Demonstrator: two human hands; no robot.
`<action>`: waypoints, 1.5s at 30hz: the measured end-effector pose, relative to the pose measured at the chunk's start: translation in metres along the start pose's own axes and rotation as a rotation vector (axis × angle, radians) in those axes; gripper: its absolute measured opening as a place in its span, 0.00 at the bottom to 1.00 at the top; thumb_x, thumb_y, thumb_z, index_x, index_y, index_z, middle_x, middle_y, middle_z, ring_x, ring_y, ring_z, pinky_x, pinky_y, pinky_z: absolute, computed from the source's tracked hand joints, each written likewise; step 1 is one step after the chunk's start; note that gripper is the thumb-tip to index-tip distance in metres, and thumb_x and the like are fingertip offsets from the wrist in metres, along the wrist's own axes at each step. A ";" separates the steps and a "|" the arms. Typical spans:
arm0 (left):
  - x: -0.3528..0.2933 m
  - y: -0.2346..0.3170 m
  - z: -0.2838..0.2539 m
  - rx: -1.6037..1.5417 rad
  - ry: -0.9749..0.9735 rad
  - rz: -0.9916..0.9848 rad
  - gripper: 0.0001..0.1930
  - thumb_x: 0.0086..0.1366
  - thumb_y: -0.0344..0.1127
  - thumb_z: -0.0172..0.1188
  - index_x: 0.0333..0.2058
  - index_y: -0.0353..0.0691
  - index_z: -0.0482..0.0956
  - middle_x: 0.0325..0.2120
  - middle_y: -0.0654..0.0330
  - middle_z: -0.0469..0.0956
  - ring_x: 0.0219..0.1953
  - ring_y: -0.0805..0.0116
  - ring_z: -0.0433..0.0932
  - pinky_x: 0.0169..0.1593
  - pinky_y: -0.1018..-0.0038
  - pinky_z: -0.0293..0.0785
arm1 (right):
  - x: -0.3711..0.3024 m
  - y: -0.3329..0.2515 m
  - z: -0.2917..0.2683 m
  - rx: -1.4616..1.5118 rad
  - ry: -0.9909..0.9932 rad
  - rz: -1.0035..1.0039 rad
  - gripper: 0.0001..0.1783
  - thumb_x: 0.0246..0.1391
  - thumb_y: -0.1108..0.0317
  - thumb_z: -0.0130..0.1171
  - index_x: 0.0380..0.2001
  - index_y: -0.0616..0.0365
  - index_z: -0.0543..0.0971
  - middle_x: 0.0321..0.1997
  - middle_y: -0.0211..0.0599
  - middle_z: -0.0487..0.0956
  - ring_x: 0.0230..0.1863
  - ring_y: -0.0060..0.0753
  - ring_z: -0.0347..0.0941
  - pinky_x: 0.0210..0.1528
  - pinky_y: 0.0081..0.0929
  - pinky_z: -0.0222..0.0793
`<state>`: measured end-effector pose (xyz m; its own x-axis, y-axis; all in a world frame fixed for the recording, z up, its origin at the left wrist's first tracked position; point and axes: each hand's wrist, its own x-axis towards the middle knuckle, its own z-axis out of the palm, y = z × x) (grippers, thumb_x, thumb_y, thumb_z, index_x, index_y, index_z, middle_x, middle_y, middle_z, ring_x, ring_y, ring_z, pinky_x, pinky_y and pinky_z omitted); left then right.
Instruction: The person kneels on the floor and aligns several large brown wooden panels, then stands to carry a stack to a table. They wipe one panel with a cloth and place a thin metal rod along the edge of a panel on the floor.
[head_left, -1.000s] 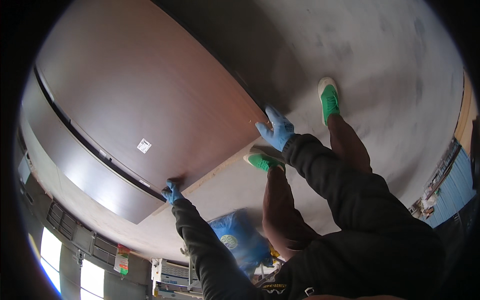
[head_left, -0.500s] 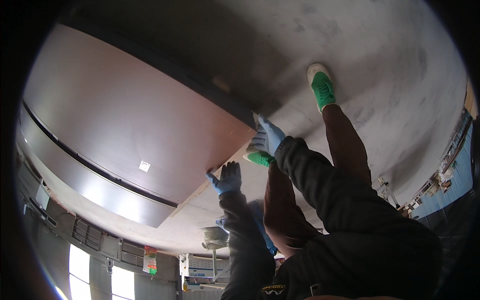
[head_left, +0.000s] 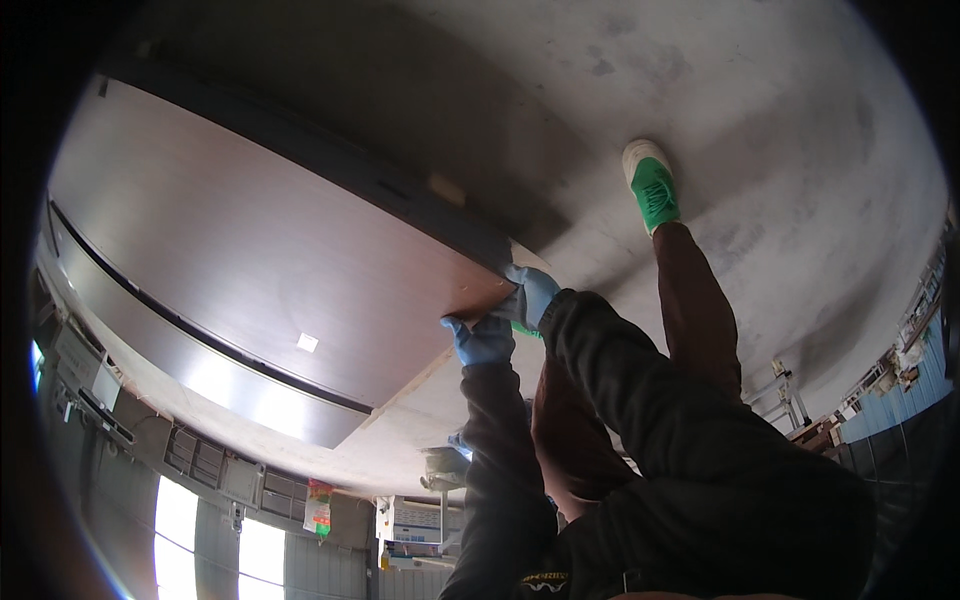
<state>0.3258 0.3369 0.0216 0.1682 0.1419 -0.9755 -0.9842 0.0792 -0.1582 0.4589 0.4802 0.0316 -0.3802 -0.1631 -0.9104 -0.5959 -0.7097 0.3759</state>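
A large flat panel (head_left: 250, 220) with a satin brown-grey face fills the left side of the head view. It carries a dark far edge (head_left: 330, 160), a small white label (head_left: 307, 342) and a black groove along its left part. My left hand (head_left: 485, 342), in a light blue glove with grey palm, holds the near end of the panel, thumb over the edge and fingers hidden beneath. My right hand (head_left: 535, 296), gloved alike, is closed around the corner by the dark edge; its fingertips are partly hidden.
My green shoe (head_left: 655, 190) stands on the grey concrete floor (head_left: 770, 130), right of the panel. In the background are a white shelf-like unit (head_left: 425, 522), a red and green bag (head_left: 317, 508) and bright windows. Assorted items (head_left: 815, 435) lie along the right side.
Both hands have gone from open beside the panel to closed on its near end. My left hand has moved right, toward the corner. The panel appears slightly shifted in view.
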 end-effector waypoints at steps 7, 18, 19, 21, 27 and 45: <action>-0.004 -0.007 0.017 -0.014 0.100 0.047 0.53 0.53 0.81 0.64 0.57 0.34 0.77 0.33 0.63 0.79 0.37 0.67 0.71 0.47 0.71 0.75 | -0.001 -0.002 -0.002 -0.005 -0.010 0.021 0.28 0.73 0.52 0.50 0.66 0.59 0.71 0.67 0.56 0.74 0.66 0.57 0.73 0.69 0.52 0.71; -0.011 -0.011 0.028 0.001 0.278 0.112 0.53 0.55 0.83 0.60 0.59 0.38 0.77 0.37 0.59 0.82 0.40 0.64 0.76 0.50 0.70 0.77 | -0.014 -0.011 -0.015 0.184 -0.097 0.056 0.38 0.75 0.41 0.41 0.67 0.66 0.69 0.68 0.53 0.74 0.67 0.60 0.71 0.71 0.56 0.66; -0.010 -0.009 0.026 0.006 0.160 0.095 0.53 0.54 0.83 0.60 0.59 0.37 0.77 0.38 0.59 0.83 0.40 0.63 0.77 0.51 0.69 0.77 | -0.016 -0.013 -0.015 0.155 -0.046 0.050 0.39 0.74 0.39 0.42 0.67 0.67 0.69 0.68 0.53 0.74 0.67 0.60 0.72 0.71 0.57 0.66; -0.008 -0.010 0.023 -0.057 0.181 0.101 0.53 0.54 0.83 0.60 0.59 0.36 0.77 0.40 0.57 0.83 0.41 0.62 0.78 0.51 0.68 0.78 | -0.018 -0.018 -0.013 0.098 0.104 0.037 0.43 0.72 0.35 0.44 0.66 0.68 0.69 0.67 0.54 0.75 0.66 0.60 0.72 0.71 0.57 0.66; -0.011 -0.014 0.032 -0.029 0.242 0.168 0.53 0.55 0.80 0.63 0.61 0.34 0.75 0.43 0.54 0.84 0.42 0.60 0.79 0.50 0.67 0.78 | -0.011 -0.012 -0.003 -0.135 0.075 0.001 0.36 0.69 0.38 0.53 0.66 0.56 0.73 0.63 0.51 0.79 0.61 0.54 0.77 0.64 0.52 0.75; -0.012 -0.013 0.022 -0.097 0.115 0.111 0.51 0.57 0.77 0.64 0.65 0.40 0.71 0.43 0.61 0.81 0.48 0.63 0.75 0.61 0.64 0.72 | -0.007 -0.008 -0.001 -0.162 0.201 -0.024 0.25 0.69 0.53 0.57 0.63 0.53 0.77 0.60 0.43 0.81 0.56 0.49 0.81 0.57 0.49 0.80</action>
<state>0.3373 0.3560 0.0388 0.0566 0.0300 -0.9979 -0.9980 -0.0271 -0.0574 0.4669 0.4869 0.0346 -0.2090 -0.2662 -0.9410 -0.4758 -0.8130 0.3357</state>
